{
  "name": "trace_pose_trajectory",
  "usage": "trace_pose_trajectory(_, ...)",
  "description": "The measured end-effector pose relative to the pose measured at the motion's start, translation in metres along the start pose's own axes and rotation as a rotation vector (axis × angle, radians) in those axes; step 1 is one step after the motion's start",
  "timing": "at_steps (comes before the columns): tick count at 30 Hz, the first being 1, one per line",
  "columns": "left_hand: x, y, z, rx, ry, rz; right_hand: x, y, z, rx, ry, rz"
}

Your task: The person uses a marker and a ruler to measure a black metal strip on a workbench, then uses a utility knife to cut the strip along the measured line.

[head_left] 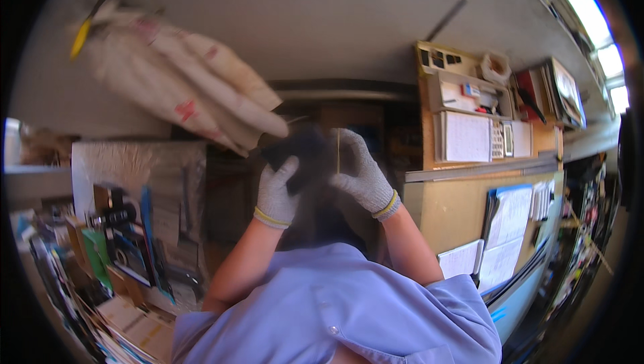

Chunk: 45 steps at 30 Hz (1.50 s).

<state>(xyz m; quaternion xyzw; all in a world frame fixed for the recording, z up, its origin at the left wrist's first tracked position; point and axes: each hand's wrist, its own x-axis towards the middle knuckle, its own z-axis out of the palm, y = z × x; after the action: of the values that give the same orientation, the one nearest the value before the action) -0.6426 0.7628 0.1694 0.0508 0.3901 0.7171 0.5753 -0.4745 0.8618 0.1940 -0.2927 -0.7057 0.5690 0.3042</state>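
Both my hands wear pale knit gloves with yellow cuffs and are raised in front of my chest. My left hand (278, 193) grips a dark, blurred object (303, 152) with its thumb on the near side; its kind cannot be made out. Just to the right, my right hand (364, 176) curls its fingers and thumb around a thin, upright, yellowish strip (338, 152). Whether this strip touches the dark object is unclear. Deep shadow hides much of what lies behind and below both hands.
Large whitish sacks (181, 82) with red marks hang at the far left. On the right, a wooden desk (429, 116) bears trays, papers and a calculator, with clipboards (510, 220) nearer me. A plastic-covered panel (174, 163) and crowded shelves stand to the left.
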Motion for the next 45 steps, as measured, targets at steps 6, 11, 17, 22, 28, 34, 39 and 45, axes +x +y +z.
trace_pose_trajectory(6, -0.094, 0.057, -0.089, 0.603, 0.071, 0.315, 0.002, -0.054, 0.124, -0.234, -0.365, -0.079)
trace_pose_trajectory(11, -0.208, 0.103, -0.156, 0.391, 0.200, 0.549, -0.027, -0.073, 0.256, -0.101, -0.519, -0.007)
trace_pose_trajectory(17, -0.309, 0.119, -0.250, 0.219, 0.711, 0.834, -0.110, -0.088, 0.373, 0.565, -0.918, 0.743)
trace_pose_trajectory(22, -0.376, 0.116, -0.265, 0.536, 0.901, 0.754, -0.132, -0.145, 0.405, 0.426, -1.249, 0.265)
trace_pose_trajectory(28, -0.415, 0.115, -0.275, 0.456, 0.851, 0.799, -0.092, -0.151, 0.488, 0.283, -1.410, -0.203)
trace_pose_trajectory(34, -0.442, 0.114, -0.291, -0.192, 0.842, 0.800, -0.141, -0.091, 0.511, 0.408, -1.383, -0.026)
trace_pose_trajectory(39, -0.490, 0.113, -0.342, -0.286, 0.842, 0.765, -0.210, -0.097, 0.519, 0.268, -1.385, 0.336)
trace_pose_trajectory(45, -0.578, 0.104, -0.408, -0.153, 0.844, 0.809, -0.316, -0.095, 0.576, 0.310, -1.273, 0.413)
